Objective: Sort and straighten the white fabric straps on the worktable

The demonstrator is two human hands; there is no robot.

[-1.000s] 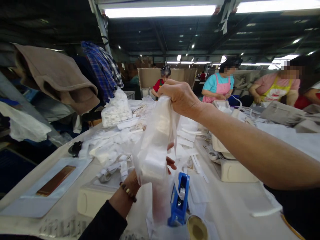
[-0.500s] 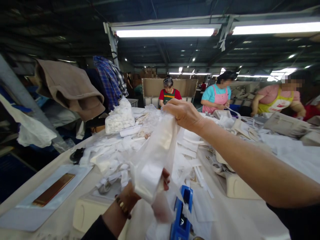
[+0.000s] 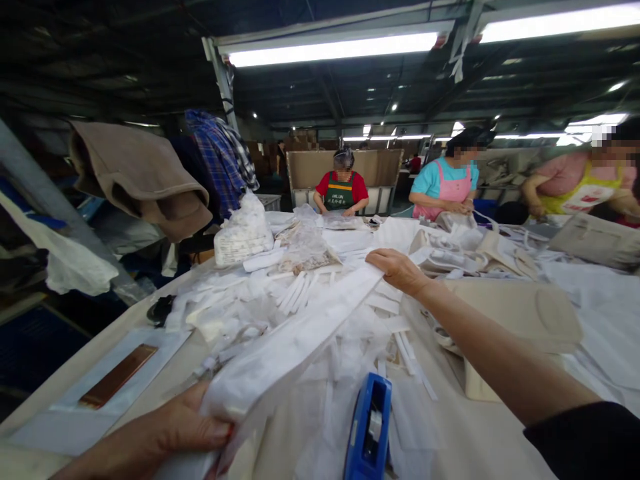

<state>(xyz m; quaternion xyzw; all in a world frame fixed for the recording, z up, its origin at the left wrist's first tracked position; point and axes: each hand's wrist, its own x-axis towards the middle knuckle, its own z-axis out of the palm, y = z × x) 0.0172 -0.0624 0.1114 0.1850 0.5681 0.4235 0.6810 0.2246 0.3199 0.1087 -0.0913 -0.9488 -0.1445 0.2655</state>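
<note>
A long strip of white sheet material [image 3: 300,323], partly see-through at its lower edge, stretches slantwise between my two hands above the table. My left hand [image 3: 187,420] grips its near end at the lower left, thumb on top. At the far end, right of centre, my right hand [image 3: 400,272] pinches the strip's corner. A blue tape dispenser [image 3: 370,427] stands below the strip, close to me. White strips and clear plastic scraps [image 3: 300,293] lie heaped under and behind it.
A phone [image 3: 120,375] rests on white sheets at the left. Cream bags [image 3: 515,313] lie at right, and a full clear plastic bag [image 3: 243,233] stands farther back. Across the table several people work, one in a green apron [image 3: 343,192]. Clothes [image 3: 143,173] hang at left.
The strip was folded and steeply held; now it is stretched out long. My left hand moved left and nearer, my right hand to the right and lower. More of the blue dispenser shows.
</note>
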